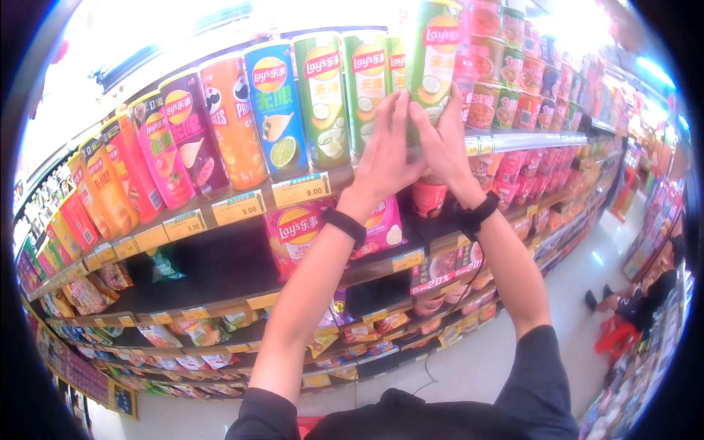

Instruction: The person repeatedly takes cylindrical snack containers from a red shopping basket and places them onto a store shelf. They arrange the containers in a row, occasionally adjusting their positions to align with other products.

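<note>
Ahead of me, at the right end of a row of chip canisters on the top shelf, a green Lay's canister [438, 60] stands slightly tilted, higher than its neighbours. My right hand [441, 129] is around its lower part, the thumb across the front. My left hand [388, 140] is at its lower left side, fingers pointing up; whether it grips the canister cannot be told. Similar green canisters [325, 99] stand just left of my left hand, beside a blue Lay's canister [276, 104] and an orange Pringles canister [234, 121]. Both wrists wear black bands.
Stacked instant noodle cups [482, 104] stand right of my hands. Price tags line the shelf edge [352, 171]. Bagged chips [297, 234] and a pink cup [429, 198] sit one shelf lower. A cable hangs near my right wrist. A person in dark clothes [654, 297] is in the aisle at right.
</note>
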Demonstrator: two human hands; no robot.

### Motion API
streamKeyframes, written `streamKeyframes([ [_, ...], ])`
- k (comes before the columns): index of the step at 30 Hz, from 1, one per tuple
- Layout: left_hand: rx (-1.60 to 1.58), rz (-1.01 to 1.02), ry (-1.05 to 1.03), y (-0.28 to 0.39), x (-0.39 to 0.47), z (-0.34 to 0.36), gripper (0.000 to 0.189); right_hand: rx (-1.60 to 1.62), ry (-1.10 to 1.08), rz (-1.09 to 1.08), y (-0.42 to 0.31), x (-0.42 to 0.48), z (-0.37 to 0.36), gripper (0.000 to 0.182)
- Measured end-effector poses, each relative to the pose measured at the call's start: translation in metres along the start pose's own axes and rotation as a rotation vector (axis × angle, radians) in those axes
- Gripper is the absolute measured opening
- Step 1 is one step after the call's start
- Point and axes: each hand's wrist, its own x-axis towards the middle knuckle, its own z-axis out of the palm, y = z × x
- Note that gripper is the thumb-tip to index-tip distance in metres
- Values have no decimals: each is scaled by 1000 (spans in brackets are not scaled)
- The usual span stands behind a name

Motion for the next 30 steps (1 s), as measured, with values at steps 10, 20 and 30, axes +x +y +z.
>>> streamKeyframes([
  [10,-35,-79,-48,-2,-4,9,87,-136,-28,7,36,-12,0,77],
  [20,36,-66,-40,-1,-4,9,73,-145,-39,18,46,-11,4,83],
  [30,42,-57,-20,-10,-7,15,64,-173,-75,-20,52,-10,10,83],
])
